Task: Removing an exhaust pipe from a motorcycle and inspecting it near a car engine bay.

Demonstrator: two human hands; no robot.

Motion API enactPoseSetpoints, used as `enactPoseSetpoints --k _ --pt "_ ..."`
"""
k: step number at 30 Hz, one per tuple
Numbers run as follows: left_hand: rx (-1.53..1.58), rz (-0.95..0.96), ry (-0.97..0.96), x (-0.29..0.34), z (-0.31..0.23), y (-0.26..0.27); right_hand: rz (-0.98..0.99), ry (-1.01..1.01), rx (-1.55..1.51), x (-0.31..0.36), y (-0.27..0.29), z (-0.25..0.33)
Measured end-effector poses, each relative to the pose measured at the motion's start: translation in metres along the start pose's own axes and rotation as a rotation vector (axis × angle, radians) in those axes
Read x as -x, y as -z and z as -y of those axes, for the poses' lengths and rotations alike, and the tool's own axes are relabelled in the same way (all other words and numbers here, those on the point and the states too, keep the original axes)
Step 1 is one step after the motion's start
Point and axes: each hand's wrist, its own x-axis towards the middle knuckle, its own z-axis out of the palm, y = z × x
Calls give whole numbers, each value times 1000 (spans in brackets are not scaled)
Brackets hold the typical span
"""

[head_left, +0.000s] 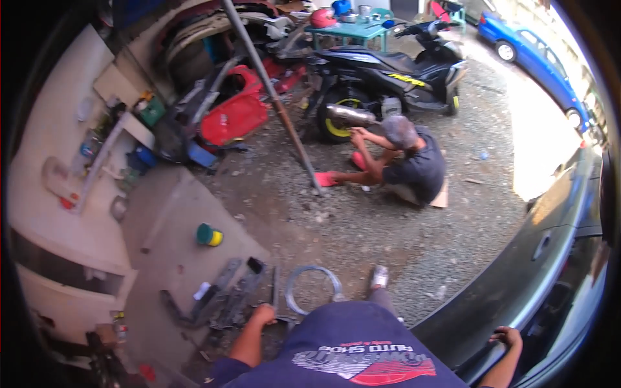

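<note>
My left hand [262, 315] is low in front of me, its fingers curled closed. It is close to several dark plastic panels [236, 294] on the concrete; what it grips, if anything, is too blurred to make out. My right hand [507, 337] is out at my right side, by the window edge of a dark car [511, 294]. Its fingers are loosely bent and a little apart, with no held thing showing. A coil of grey tubing or cable [291, 284] rests on the ground just ahead of my body.
Ahead, a person [417, 161] squats on the gravel beside a black scooter [388, 68] with yellow rims. A slanted metal pole [275, 97] stands left of them, near red body panels [236, 110]. A green-and-yellow can [209, 235] sits on the concrete. Far right is a blue car [533, 55].
</note>
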Motion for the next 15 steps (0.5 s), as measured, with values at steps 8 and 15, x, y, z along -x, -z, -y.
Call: enactPoseSetpoints --k 8,15 --pt "282 22 75 48 -37 7 -50 31 58 -14 3 1" --pt "345 9 161 28 -28 34 -45 26 113 23 -24 11"
